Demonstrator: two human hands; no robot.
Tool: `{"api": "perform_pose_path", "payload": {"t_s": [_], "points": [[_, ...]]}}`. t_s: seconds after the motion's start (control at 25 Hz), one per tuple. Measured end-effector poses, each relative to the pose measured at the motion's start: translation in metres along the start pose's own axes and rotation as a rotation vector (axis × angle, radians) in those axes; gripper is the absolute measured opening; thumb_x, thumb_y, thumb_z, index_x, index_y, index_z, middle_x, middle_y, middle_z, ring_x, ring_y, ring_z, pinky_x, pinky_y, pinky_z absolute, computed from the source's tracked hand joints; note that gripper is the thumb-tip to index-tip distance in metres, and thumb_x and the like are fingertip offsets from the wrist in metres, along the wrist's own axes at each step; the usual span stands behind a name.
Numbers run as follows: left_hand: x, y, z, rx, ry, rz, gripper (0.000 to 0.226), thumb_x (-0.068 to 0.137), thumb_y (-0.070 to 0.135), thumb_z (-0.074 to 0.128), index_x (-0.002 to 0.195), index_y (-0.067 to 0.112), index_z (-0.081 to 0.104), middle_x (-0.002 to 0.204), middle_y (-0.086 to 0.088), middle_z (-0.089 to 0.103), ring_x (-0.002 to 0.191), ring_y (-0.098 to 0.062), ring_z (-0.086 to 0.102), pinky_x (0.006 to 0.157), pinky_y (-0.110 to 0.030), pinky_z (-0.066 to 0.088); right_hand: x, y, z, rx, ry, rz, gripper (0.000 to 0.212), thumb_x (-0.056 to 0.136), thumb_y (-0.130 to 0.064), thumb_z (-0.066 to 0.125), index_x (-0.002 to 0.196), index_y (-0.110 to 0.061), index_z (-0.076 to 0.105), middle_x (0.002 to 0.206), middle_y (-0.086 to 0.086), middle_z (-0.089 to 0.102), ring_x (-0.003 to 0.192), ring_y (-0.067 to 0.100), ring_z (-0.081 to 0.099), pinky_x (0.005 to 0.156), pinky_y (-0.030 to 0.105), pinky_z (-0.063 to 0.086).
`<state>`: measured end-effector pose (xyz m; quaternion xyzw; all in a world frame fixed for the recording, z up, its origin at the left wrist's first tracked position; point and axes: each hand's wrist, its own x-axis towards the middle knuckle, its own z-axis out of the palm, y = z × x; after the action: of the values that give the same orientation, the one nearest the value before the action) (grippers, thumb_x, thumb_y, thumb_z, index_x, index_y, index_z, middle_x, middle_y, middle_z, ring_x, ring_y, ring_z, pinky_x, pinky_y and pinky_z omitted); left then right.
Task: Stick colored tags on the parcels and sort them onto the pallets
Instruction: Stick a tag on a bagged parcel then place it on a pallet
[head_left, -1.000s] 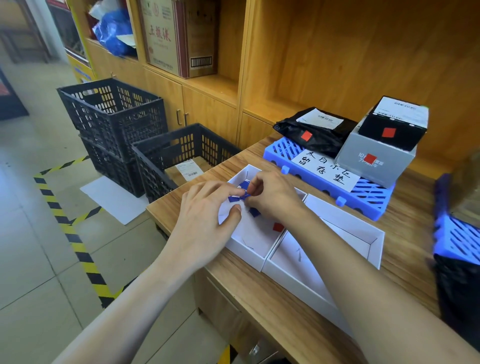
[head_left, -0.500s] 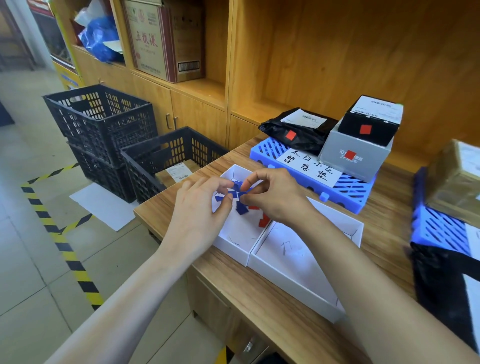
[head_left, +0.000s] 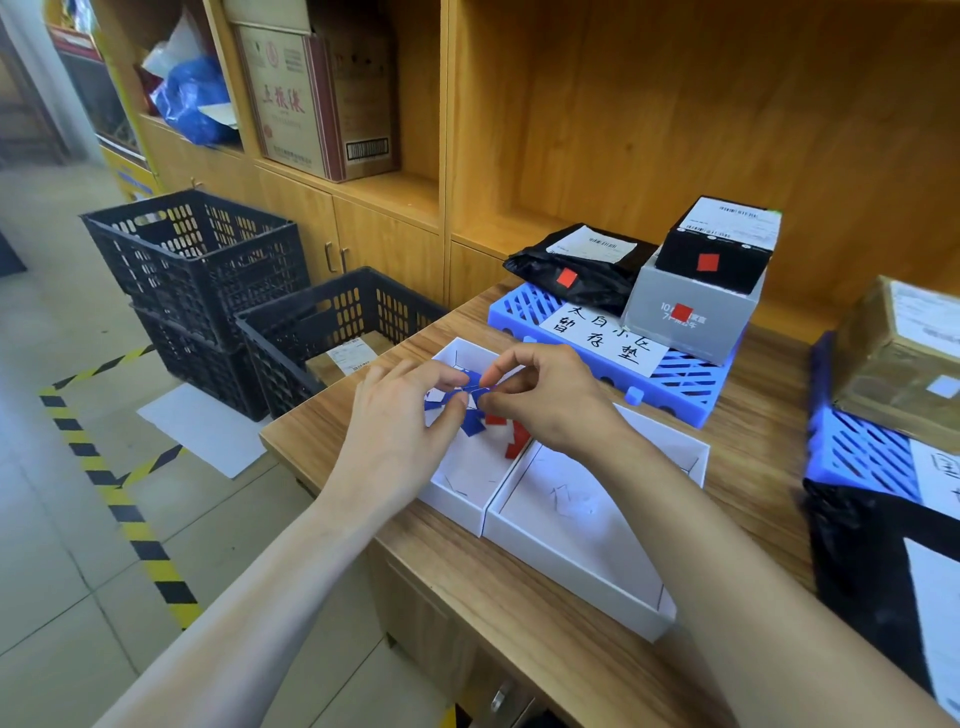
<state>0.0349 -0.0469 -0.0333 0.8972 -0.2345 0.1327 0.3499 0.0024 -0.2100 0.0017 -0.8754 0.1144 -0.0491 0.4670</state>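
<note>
Both hands meet over the white tray (head_left: 457, 499): left hand (head_left: 400, 431) and right hand (head_left: 545, 400) pinch one blue tag (head_left: 470, 389) between fingertips. Loose blue and red tags (head_left: 514, 441) lie in that tray on the table (head_left: 519, 613). Beyond, three red-tagged parcels (head_left: 691, 317) sit on a blue pallet (head_left: 670, 384) with a handwritten label.
</note>
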Motion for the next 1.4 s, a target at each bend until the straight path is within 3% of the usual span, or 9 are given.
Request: {"api": "perform_pose_path", "payload": {"t_s": [0.2, 0.32, 0.48, 0.64, 0.84, 1.08, 1.32, 1.4], "points": [[-0.005, 0.012, -0.002, -0.215, -0.016, 0.013, 0.01, 0.091, 0.021, 0.067, 0.091, 0.029, 0.071, 0.093, 0.018, 0.07, 0.096, -0.002, 0.059, 0.094, -0.035, 0.046, -0.021, 0.003, -0.009, 0.155, -0.012, -0.055, 0.009, 0.082, -0.012, 0.078, 0.086, -0.017, 0.071, 0.079, 0.008, 0.077, 0.055, 0.013, 0.065, 0.057, 0.028, 0.052], [-0.01, 0.02, 0.001, -0.405, -0.022, -0.055, 0.011, 0.091, 0.014, 0.068, 0.09, 0.023, 0.074, 0.087, 0.012, 0.075, 0.086, -0.002, 0.067, 0.082, -0.023, 0.052, -0.032, 0.006, -0.012, 0.28, 0.047, -0.06, 0.009, 0.083, -0.005, 0.077, 0.089, -0.007, 0.071, 0.078, 0.01, 0.076, 0.06, 0.007, 0.069, 0.061, 0.019, 0.054], [-0.012, 0.034, 0.0, -0.642, -0.049, -0.083, 0.013, 0.092, 0.006, 0.066, 0.09, 0.014, 0.076, 0.085, 0.003, 0.077, 0.078, -0.003, 0.071, 0.074, -0.012, 0.05, -0.046, 0.01, -0.023, 0.446, 0.063, -0.031, 0.013, 0.084, -0.003, 0.075, 0.096, 0.002, 0.071, 0.07, 0.006, 0.072, 0.051, 0.001, 0.06, 0.052, 0.009, 0.043], [-0.014, 0.042, 0.0, -0.763, -0.124, -0.112, 0.017, 0.096, 0.007, 0.06, 0.093, 0.008, 0.077, 0.088, 0.002, 0.077, 0.078, 0.0, 0.067, 0.075, -0.013, 0.05, -0.05, 0.017, -0.033, 0.494, 0.051, 0.007, 0.015, 0.083, -0.011, 0.078, 0.096, -0.005, 0.074, 0.076, 0.004, 0.073, 0.055, 0.007, 0.057, 0.055, 0.015, 0.042], [-0.016, 0.048, 0.002, -0.836, -0.184, -0.15, 0.011, 0.091, 0.007, 0.068, 0.096, 0.007, 0.077, 0.088, 0.004, 0.078, 0.075, 0.001, 0.065, 0.075, -0.012, 0.049, -0.058, 0.024, -0.039, 0.526, 0.033, 0.016, 0.009, 0.082, -0.014, 0.078, 0.091, -0.014, 0.075, 0.079, 0.005, 0.074, 0.06, 0.011, 0.055, 0.062, 0.025, 0.041], [-0.016, 0.05, 0.004, -0.783, -0.201, -0.161, 0.006, 0.087, 0.006, 0.073, 0.088, 0.009, 0.078, 0.086, -0.008, 0.077, 0.076, -0.009, 0.066, 0.076, -0.018, 0.052, -0.068, 0.023, -0.043, 0.457, 0.088, -0.018, 0.009, 0.081, -0.009, 0.08, 0.088, -0.009, 0.075, 0.075, 0.005, 0.075, 0.055, 0.006, 0.057, 0.057, 0.011, 0.045], [-0.013, 0.052, 0.003, -0.701, -0.202, -0.152, 0.008, 0.084, 0.004, 0.075, 0.082, 0.011, 0.078, 0.081, -0.011, 0.076, 0.074, -0.018, 0.067, 0.076, -0.031, 0.055, -0.075, 0.018, -0.045, 0.335, 0.144, -0.074, 0.006, 0.08, -0.01, 0.081, 0.083, -0.014, 0.077, 0.075, 0.002, 0.077, 0.057, 0.004, 0.062, 0.06, 0.012, 0.048], [-0.012, 0.055, 0.003, -0.686, -0.193, -0.157, 0.01, 0.082, 0.001, 0.074, 0.079, 0.01, 0.077, 0.076, -0.006, 0.076, 0.069, -0.016, 0.066, 0.072, -0.029, 0.056, -0.078, 0.016, -0.046, 0.274, 0.159, -0.084, 0.006, 0.082, -0.013, 0.08, 0.082, -0.019, 0.078, 0.074, -0.003, 0.076, 0.059, 0.003, 0.064, 0.062, 0.012, 0.048]]}}
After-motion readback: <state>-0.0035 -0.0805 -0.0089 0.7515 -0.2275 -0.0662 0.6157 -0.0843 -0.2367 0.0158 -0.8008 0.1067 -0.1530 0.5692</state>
